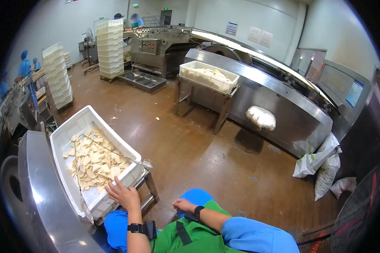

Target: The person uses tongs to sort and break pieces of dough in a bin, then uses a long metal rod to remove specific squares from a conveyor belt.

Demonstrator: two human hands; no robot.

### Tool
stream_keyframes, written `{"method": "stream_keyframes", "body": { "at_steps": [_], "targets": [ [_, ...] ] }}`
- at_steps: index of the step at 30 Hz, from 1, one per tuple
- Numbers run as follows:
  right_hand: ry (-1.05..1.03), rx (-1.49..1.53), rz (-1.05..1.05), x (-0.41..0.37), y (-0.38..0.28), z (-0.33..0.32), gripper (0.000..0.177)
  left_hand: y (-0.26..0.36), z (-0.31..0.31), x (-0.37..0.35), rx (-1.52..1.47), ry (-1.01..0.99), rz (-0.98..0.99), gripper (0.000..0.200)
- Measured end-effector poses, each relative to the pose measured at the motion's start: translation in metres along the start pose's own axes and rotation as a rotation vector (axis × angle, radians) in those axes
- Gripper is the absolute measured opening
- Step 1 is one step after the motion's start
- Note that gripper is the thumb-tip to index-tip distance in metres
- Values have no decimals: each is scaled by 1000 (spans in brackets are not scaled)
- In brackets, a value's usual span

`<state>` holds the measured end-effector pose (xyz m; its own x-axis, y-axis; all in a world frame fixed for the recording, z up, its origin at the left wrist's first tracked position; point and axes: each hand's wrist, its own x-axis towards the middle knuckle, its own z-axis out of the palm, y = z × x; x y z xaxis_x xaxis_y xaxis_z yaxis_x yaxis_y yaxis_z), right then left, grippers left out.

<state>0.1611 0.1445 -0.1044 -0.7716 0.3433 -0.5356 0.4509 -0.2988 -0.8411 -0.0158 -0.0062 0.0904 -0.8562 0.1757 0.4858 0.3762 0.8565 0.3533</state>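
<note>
My left hand (122, 194) lies over the near rim of a white plastic crate (62, 162), its fingers spread and holding nothing. Pale, flat broken pieces (95, 160) are heaped inside the crate, just past my fingertips. Thin dark wires or cords (109, 149) stretch across the crate, with a frayed bundle (145, 163) hanging at its right corner. Over my blue-covered knee, my right hand (184, 205) is loosely curled, with nothing visible in it.
A steel machine housing (42, 185) borders the crate on the left. Another white crate (230, 84) sits on a stand by a long conveyor (274, 107). Near it are a wrapped bundle (261, 118) and white sacks (327, 175). Crate stacks (110, 50) and people in blue (25, 65) are farther back.
</note>
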Motion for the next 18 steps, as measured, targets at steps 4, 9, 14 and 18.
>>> {"method": "stream_keyframes", "body": {
  "at_steps": [4,9,14,18],
  "targets": [
    [16,-39,-4,-8,-9,2,16,1,-2,0,-12,-1,0,72],
    [23,-34,-16,-7,-7,2,16,0,0,0,-12,13,-5,72],
    [-18,8,16,1,0,-2,15,2,-2,0,-17,10,-10,72],
    [-21,-12,25,-1,-2,-3,15,1,-2,0,-21,11,-2,73]
  ]
}}
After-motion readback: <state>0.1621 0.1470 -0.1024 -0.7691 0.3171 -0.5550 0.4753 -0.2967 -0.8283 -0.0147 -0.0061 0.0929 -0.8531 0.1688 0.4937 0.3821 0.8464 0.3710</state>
